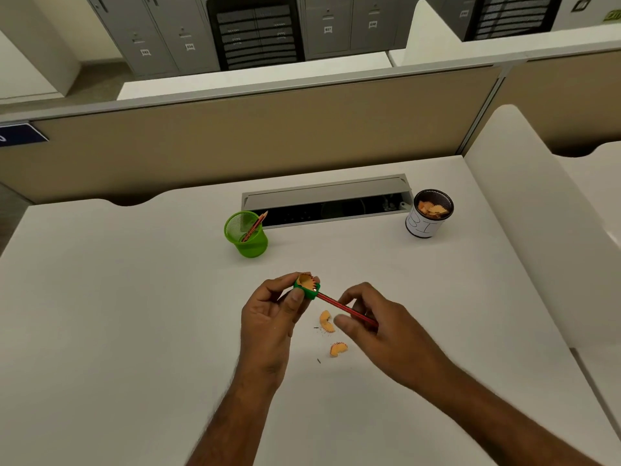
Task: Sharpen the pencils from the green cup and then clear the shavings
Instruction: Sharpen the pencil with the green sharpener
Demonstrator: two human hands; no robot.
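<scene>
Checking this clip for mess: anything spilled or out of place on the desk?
Yes: two curled shavings and dark specks lie loose on the desk under the hands, not in the bin at far right.

From the hands, the white desk (100, 314) lies open at nine and six o'clock; green cup (247, 235) blocks eleven, the labelled bin (426, 213) one, shavings (331, 332) lie between.

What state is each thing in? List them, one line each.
Green cup: upright, one pencil leaning inside.
Sharpener: held in left hand, shaving curling out.
Pencil: tip in sharpener, gripped by right hand.
Shavings: loose on desk below the hands.
Black cup: upright, shavings inside.
Cable hatch: lid open.
</scene>
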